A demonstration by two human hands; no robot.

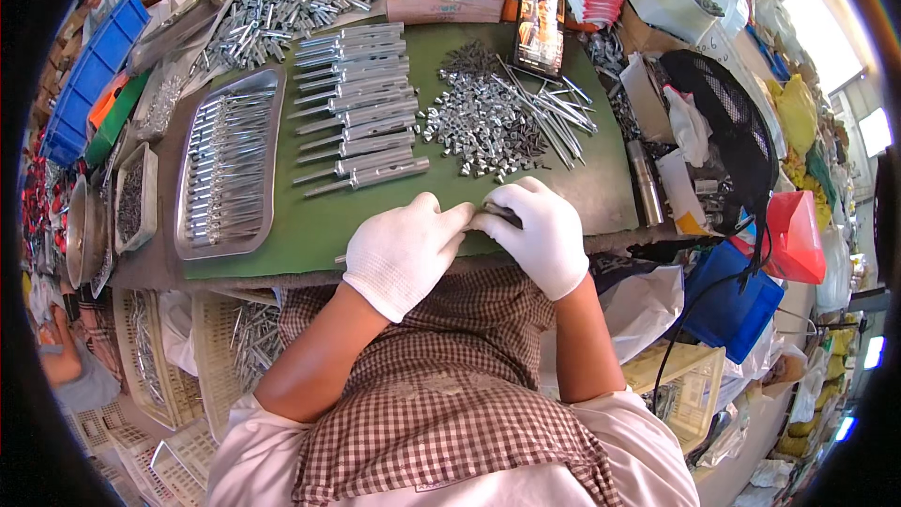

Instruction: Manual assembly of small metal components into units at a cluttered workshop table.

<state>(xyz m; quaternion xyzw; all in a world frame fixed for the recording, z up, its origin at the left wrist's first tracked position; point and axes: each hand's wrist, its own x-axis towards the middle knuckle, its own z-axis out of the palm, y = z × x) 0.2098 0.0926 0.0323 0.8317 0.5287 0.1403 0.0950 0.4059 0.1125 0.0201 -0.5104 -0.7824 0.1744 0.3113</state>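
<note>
My left hand (pixel 399 252), in a white knit glove, is closed around a metal rod whose thin tip (pixel 340 259) pokes out on its left side. White-gloved too, my right hand (pixel 542 237) pinches a small greyish metal piece (pixel 505 215) at the rod's other end. The fingertips of both hands meet over the front part of the green mat (pixel 282 266). Beyond them lies a heap of small silver metal parts (pixel 483 122). A row of metal tubes with thin rods (pixel 361 122) is laid out to the left of that heap.
A metal tray (pixel 272 178) of slender rods sits at left. Loose thin rods (pixel 554 122) lie at right, near a propped phone (pixel 540 30). At the back are a pink box (pixel 444 9) of small parts and a pile of tubes (pixel 282 9). A black mesh fan (pixel 723 113) stands right.
</note>
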